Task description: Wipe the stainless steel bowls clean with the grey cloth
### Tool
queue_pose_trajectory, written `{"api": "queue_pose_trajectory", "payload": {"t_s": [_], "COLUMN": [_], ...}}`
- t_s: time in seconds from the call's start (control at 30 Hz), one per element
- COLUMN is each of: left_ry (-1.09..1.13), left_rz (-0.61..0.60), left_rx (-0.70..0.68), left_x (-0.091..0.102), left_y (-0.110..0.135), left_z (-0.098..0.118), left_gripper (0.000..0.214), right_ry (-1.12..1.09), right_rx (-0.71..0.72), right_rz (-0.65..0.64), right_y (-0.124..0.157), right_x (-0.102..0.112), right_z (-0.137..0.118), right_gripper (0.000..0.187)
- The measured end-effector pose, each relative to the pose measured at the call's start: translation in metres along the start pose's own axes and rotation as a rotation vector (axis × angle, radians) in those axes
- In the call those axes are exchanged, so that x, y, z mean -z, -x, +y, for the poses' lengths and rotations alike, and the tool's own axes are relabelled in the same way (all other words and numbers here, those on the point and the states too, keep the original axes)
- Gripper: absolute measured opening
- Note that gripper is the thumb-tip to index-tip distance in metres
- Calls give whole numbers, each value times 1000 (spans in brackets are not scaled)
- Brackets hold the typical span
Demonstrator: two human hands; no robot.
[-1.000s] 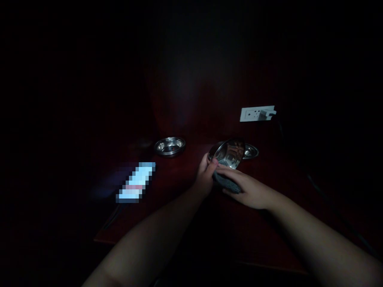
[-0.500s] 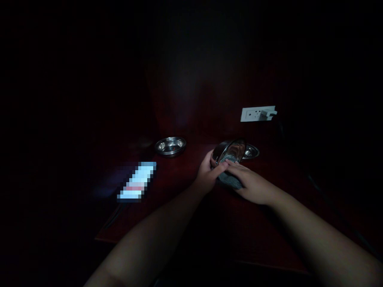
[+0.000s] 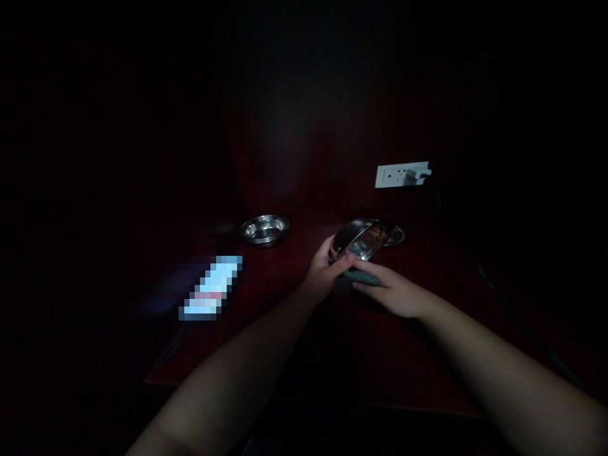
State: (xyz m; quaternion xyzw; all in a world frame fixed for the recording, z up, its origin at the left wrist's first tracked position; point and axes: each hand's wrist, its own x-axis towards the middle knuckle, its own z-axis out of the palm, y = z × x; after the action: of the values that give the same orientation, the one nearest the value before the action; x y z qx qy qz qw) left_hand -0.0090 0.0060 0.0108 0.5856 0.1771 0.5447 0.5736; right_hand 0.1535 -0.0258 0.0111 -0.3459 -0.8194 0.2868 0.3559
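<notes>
The scene is very dark. My left hand (image 3: pixel 323 273) grips the near rim of a shiny steel bowl (image 3: pixel 357 238), which is tilted above the dark red table (image 3: pixel 285 285). My right hand (image 3: pixel 392 292) is closed on a grey cloth (image 3: pixel 361 277) pressed against the bowl's lower edge. Just behind the held bowl a second steel dish (image 3: pixel 394 235) lies on the table, partly hidden. A third steel bowl (image 3: pixel 265 228) stands apart to the left.
A lit, blurred phone screen (image 3: pixel 211 287) lies on the table at the left. A white wall socket (image 3: pixel 398 175) with a plug in it sits behind the bowls; a dark cable (image 3: pixel 503 297) runs down at the right. The table's near edge (image 3: pixel 304 392) lies close below my forearms.
The bowl has tipped flatter and lower in my left hand. My right hand with the cloth slid from the bowl's face down to its lower edge. The view shifted slightly.
</notes>
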Motion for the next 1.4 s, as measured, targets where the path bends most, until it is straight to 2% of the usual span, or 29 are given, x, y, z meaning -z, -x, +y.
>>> {"api": "queue_pose_trajectory", "payload": {"t_s": [0.1,0.23,0.33,0.53,0.73,0.9,1.0,1.1,1.3,1.4], "left_ry": [37,163,229,360,300,196,186,188,168,223], "left_rz": [31,59,102,225,200,152,148,139,223,219], "left_rx": [-4,-23,-11,110,111,120,129,129,106,118], "left_x": [-3,-10,-14,-16,-12,-7,-7,-6,-1,-4], "left_y": [1,3,5,6,3,1,0,-1,-3,-1], "left_z": [-2,-3,-1,-4,-5,-3,-2,-5,-18,-18], "left_gripper": [46,47,45,35,39,40,44,45,41,41], "right_ry": [-210,-274,-177,154,352,408,334,183,-37,-140], "right_rx": [11,83,130,141,171,152,158,164,101,85], "right_rz": [-35,-25,-10,25,17,23,93,130,79,52], "right_y": [-1,0,2,3,0,0,0,0,-1,-2], "right_x": [-2,-4,-7,-13,-6,0,0,-4,-12,-15], "right_z": [-7,-12,-13,-4,3,6,7,5,-3,-3], "right_gripper": [51,53,61,70,71,81,76,62,51,47]}}
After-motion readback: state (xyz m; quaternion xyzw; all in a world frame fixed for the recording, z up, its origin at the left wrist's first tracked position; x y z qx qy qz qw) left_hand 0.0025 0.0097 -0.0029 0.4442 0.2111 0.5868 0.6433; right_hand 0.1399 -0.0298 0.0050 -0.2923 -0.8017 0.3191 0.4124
